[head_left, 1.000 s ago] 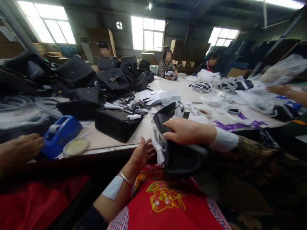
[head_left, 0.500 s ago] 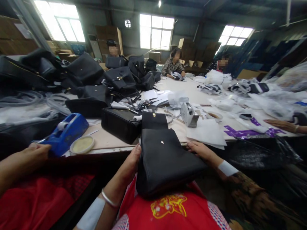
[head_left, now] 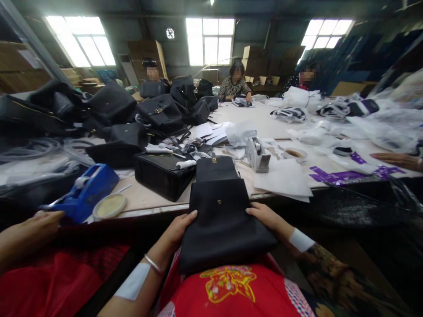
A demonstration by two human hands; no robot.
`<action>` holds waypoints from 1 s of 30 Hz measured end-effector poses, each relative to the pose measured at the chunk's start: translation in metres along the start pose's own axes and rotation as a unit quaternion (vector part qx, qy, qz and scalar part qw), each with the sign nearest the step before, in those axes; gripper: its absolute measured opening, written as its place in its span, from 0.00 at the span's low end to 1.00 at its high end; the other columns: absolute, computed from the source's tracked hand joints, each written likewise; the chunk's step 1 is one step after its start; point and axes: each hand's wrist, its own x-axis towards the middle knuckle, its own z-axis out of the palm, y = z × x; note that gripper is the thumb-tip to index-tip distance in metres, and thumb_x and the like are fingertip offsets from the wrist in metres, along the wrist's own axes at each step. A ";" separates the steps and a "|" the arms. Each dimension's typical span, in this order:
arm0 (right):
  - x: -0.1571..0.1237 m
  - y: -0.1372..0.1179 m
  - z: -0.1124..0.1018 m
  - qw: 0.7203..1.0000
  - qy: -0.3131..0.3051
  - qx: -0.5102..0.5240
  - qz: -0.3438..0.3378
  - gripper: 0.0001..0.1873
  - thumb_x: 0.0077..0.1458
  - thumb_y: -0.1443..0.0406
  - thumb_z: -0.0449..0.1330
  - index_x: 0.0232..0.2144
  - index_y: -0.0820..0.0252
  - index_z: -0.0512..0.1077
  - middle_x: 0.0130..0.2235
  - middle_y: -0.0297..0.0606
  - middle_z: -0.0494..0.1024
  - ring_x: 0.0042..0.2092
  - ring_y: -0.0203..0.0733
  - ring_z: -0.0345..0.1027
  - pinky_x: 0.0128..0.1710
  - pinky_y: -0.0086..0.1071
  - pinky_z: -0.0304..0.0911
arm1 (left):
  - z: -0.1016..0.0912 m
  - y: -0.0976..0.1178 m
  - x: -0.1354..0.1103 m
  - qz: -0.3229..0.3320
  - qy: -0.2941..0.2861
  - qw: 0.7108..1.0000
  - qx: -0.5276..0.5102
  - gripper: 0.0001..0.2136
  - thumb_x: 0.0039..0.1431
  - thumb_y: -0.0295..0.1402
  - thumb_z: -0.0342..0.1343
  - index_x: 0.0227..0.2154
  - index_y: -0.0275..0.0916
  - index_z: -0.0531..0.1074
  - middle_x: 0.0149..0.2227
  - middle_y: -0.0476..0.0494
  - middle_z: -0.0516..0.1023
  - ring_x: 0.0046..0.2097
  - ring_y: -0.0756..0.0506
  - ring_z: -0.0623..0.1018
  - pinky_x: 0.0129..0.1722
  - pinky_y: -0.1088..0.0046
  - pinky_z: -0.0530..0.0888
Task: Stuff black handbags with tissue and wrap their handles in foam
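Fingers together, left hand (head_left: 180, 226) and right hand (head_left: 264, 215) clasp opposite edges of a flat black leather bag (head_left: 221, 226), seemingly on the lap.

Daylight pours from three blown-out windows (head_left: 210, 42) far beyond the fingers (head_left: 190, 216), leaving the bench (head_left: 264, 125) ahead of them pale and the space below them in deep shadow. Wide-angle distortion bends the edges; the far right looks soft.

On the bench (head_left: 264, 121) a blue tape dispenser (head_left: 82, 191) sits just beside a round dish (head_left: 109, 205), with a boxy black case (head_left: 161, 174), a grey dispenser (head_left: 257, 154), white sheets (head_left: 284, 178), purple strips (head_left: 333, 176) and piled black bags (head_left: 109, 105) behind.
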 end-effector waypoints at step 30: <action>0.081 -0.080 0.026 0.798 0.097 -0.429 -0.412 0.16 0.60 0.65 0.59 0.49 0.64 0.77 0.52 0.51 0.79 0.54 0.50 0.73 0.58 0.44 0.67 | 0.040 0.051 0.056 0.294 0.090 0.636 0.707 0.34 0.65 0.53 0.50 0.68 0.38 0.61 0.69 0.28 0.62 0.69 0.30 0.61 0.66 0.48 0.63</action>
